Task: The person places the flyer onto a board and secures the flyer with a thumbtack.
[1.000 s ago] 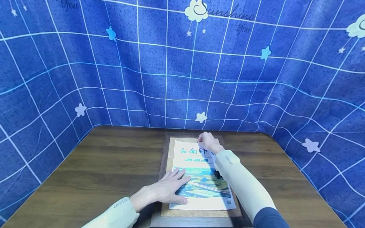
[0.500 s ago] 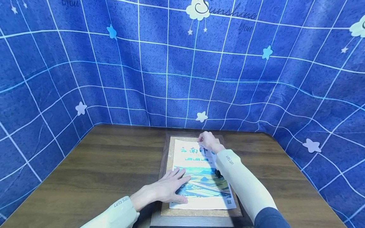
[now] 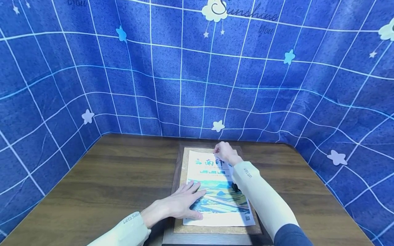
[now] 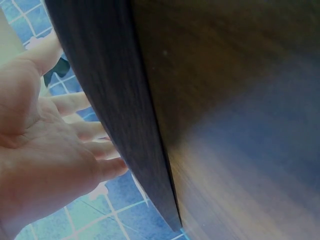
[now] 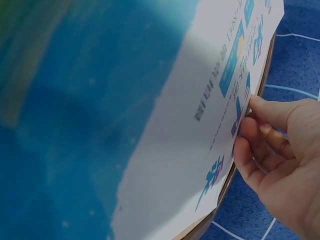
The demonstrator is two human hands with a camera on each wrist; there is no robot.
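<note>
A paper poster (image 3: 220, 220) with blue-green lettering and a landscape print lies on a cork board (image 3: 192, 230). My left hand (image 3: 184, 202) rests with spread fingers on the poster's lower left. In the left wrist view, the left hand (image 4: 55, 125) is seen from the palm side, beyond the board's dark wooden frame (image 4: 112, 85). My right hand (image 3: 226, 153) is at the poster's top edge, fingers curled. In the right wrist view, thumb and fingers of the right hand (image 5: 285, 155) pinch together right at that edge; I cannot tell what small dark thing is between them.
The framed board lies on a brown wooden table (image 3: 132, 171), near its front edge. A blue curtain (image 3: 166, 89) with white grid lines, stars and clouds hangs behind and along both sides. A small black object (image 3: 235, 187) shows beside the right sleeve (image 3: 261, 194).
Both hands keep their places on the poster. The head view has shifted very slightly.
</note>
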